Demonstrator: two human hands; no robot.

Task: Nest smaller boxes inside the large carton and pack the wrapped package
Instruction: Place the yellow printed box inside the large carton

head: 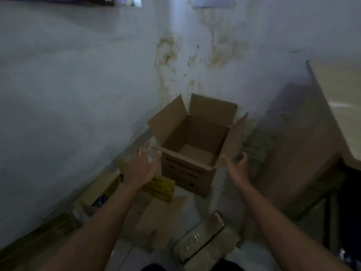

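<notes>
A large brown carton (187, 177) stands open on the floor against the wall, its flaps raised and its inside bare. My left hand (141, 167) hovers with fingers spread just left of its near-left corner, holding nothing. My right hand (237, 168) is at the carton's right flap, thumb touching its lower edge, fingers curled loosely. A package wrapped in clear plastic (203, 235) lies on the floor near me. A smaller brown box (156, 222) with open flaps sits under my left forearm. A yellow box (160, 187) lies left of the carton.
A stained white wall (97, 85) rises right behind the carton. A light wooden table (340, 98) with dark metal legs stands at the right. More flat cardboard and boxes (58, 225) lie along the wall at the lower left.
</notes>
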